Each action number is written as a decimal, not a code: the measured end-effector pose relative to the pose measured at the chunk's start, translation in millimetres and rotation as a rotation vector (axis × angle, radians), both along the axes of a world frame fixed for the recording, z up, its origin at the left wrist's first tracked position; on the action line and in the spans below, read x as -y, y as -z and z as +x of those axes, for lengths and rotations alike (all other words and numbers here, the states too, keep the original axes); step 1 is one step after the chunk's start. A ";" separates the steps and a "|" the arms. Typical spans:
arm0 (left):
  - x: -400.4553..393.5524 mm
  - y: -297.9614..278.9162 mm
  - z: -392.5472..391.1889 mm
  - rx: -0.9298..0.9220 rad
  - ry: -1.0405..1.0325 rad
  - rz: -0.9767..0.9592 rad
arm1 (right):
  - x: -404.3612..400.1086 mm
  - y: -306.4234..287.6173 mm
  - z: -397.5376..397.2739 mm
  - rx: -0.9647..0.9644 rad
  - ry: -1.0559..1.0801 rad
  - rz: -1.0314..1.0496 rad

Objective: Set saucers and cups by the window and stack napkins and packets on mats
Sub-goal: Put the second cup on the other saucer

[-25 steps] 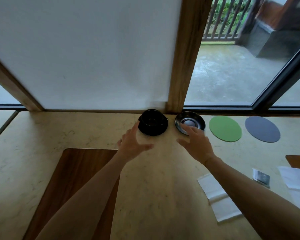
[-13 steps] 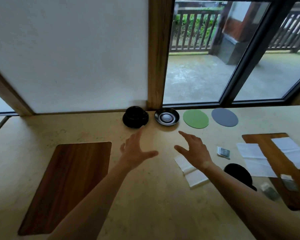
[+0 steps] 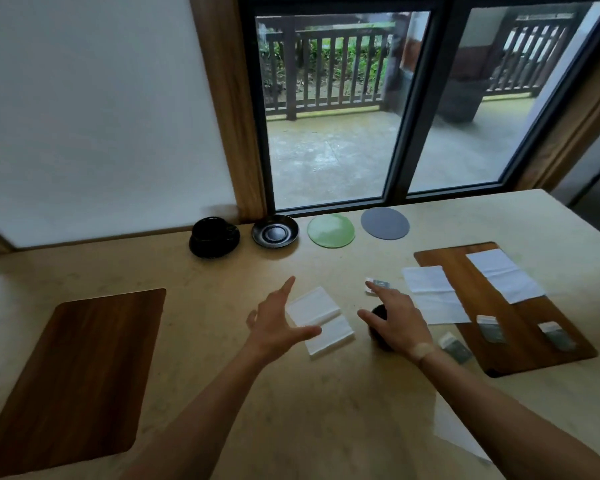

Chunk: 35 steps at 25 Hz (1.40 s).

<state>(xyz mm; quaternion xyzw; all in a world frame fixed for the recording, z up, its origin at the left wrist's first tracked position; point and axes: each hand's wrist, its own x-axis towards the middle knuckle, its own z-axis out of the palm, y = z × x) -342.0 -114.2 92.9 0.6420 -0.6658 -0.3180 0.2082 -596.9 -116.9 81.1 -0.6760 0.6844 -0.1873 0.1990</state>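
So the worktop [image 3: 326, 410] is a pale stone slab running up to the window [image 3: 326, 109] along its far edge. 2 wooden mats sit on it: the left mat [image 3: 73, 375] by the near left corner, bare, and the right mat [image 3: 520, 320] toward the right edge with a white napkin [image 3: 504, 274] on its far end and 2 small packets [image 3: 489, 328] [image 3: 556, 336] nearer. Another unfolded napkin [image 3: 433, 294] hangs half over that mat's left edge, and a 3rd packet [image 3: 456, 348] lies on the stone just beside the mat.

Along the far edge, left to right: a black cup on its saucer [image 3: 213, 237], an empty black saucer [image 3: 274, 231], a green coaster [image 3: 330, 230] and a grey coaster [image 3: 385, 223], all close in a row but not touching.

Mid-worktop there's a folded napkin [image 3: 321, 320], and the left hand [image 3: 278, 327] hovers over its left end, fingers spread, holding nothing. The right hand [image 3: 395, 320] is also spread flat, above a second black cup [image 3: 378, 317] that it mostly hides; can't tell if it's actually touching. Its fingertips reach a 4th packet [image 3: 378, 284]. Hands are well apart.
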 end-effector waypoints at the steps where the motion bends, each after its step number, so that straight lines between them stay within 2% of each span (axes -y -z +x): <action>1: -2.2 1.5 -15.4 0.006 0.010 0.010 | -4.5 1.0 -16.5 0.003 0.009 0.004; 7: -9.3 12.6 -103.8 0.018 0.044 0.044 | -29.6 6.9 -107.3 0.058 0.046 0.055; 12: -10.5 21.3 -141.1 0.086 0.052 0.084 | -38.8 17.3 -148.3 0.075 0.034 0.070; 23: 13.8 39.4 -149.0 0.163 0.129 0.203 | -30.4 47.0 -140.8 0.080 0.026 0.183; 31: 36.5 63.3 -156.7 0.173 0.216 0.299 | -20.9 65.3 -133.2 -0.021 0.017 0.278; 35: 45.6 73.8 -158.7 0.213 0.254 0.302 | -13.9 71.4 -128.4 0.029 0.017 0.338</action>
